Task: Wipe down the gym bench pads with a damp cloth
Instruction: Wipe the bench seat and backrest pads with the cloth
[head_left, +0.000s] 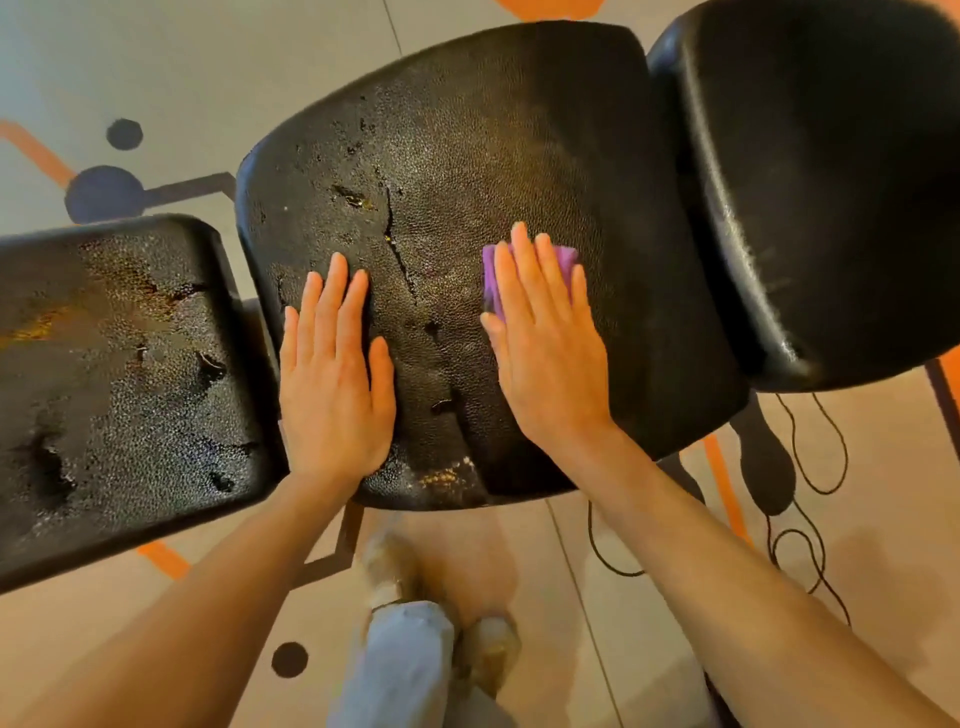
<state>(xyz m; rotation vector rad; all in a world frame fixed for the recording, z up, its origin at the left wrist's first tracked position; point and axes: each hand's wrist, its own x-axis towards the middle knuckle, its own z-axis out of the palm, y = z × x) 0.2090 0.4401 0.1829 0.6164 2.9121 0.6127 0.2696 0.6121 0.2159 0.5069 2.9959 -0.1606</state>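
Three black bench pads lie in a row below me. The middle pad (467, 156) is cracked and worn, with torn spots. My left hand (332, 374) rests flat on its left part, fingers together, holding nothing. My right hand (545, 343) presses flat on a purple cloth (566, 257) on the pad's right part; only the cloth's far edge and left corner show past my fingers. The left pad (119, 374) is badly peeled. The right pad (831, 182) looks smoother and glossy.
A patterned floor (156, 62) with orange lines and dark dots lies around the bench. A thin black cord (826, 462) loops on the floor at the right. My jeans leg (400, 665) and shoes stand close to the bench's near edge.
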